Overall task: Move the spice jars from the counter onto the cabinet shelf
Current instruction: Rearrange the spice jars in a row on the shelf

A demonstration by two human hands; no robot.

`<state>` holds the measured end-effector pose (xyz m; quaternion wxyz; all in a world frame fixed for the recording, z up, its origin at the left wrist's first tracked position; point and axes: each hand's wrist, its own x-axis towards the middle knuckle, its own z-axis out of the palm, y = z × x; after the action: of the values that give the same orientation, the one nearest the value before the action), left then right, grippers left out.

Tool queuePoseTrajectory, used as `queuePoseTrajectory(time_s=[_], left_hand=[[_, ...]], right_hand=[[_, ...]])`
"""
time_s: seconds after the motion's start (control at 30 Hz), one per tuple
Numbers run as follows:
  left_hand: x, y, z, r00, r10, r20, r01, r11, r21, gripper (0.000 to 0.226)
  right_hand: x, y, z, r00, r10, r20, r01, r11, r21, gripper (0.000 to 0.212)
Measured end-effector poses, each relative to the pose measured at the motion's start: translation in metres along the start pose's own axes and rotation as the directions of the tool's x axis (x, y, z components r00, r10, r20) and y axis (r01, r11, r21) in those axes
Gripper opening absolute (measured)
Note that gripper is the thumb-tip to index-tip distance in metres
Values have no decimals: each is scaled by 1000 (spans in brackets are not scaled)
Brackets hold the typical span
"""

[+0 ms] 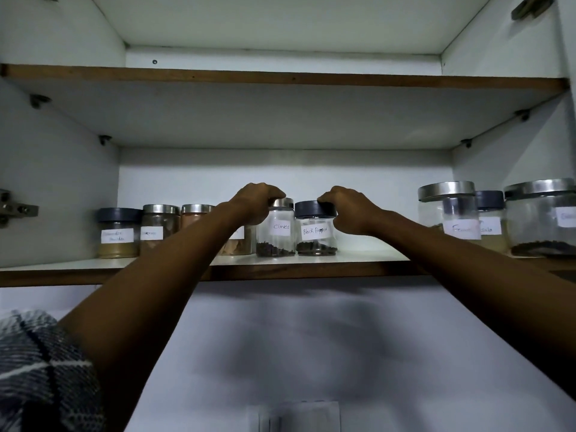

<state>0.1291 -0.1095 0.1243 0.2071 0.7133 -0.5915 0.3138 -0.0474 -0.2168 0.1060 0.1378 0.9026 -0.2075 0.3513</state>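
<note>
Patterned sleeve cloth (40,366) fills the lower left corner, closest to the lens, and from it the left forearm rises to the cabinet shelf (311,269); the right forearm comes up from the lower right. That shelf is the biggest thing involved, and its front edge is the main hazard: the two jars being handled stand close to it, so a careless pull back of either arm could, I judge, drag one off.

Next in size are the big jars at the right, one with a steel lid (448,213) and another (542,219) partly cut off by the frame. They are well apart from the hands and at little risk.

Smaller is the row at the left: a dark-lidded jar (117,233) and a steel-lidded jar (159,229). The left forearm crosses in front of the jar beside them, and a sideways sweep of it might knock that neighbour.

Smallest are the two jars in hand. The left hand (254,202) is curled over the lid of the cloves jar (276,233), gripping it from above. The right hand (350,212) is closed on the rim of the dark lid of the black pepper jar (316,232). Both stand upright on the shelf, just beside each other, perhaps touching. Holding by lids alone is a weakness: a loose lid could come away, or glass could clink on glass if they are pushed together.
</note>
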Motion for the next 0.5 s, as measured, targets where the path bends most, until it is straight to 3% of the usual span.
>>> queuePoseTrajectory(time_s=[0.5], left_hand=[[20,-26,33,992,-108,64,108,994,8,60]], right_hand=[[55,-3,43,999,24,45,-22,998,-53,23]])
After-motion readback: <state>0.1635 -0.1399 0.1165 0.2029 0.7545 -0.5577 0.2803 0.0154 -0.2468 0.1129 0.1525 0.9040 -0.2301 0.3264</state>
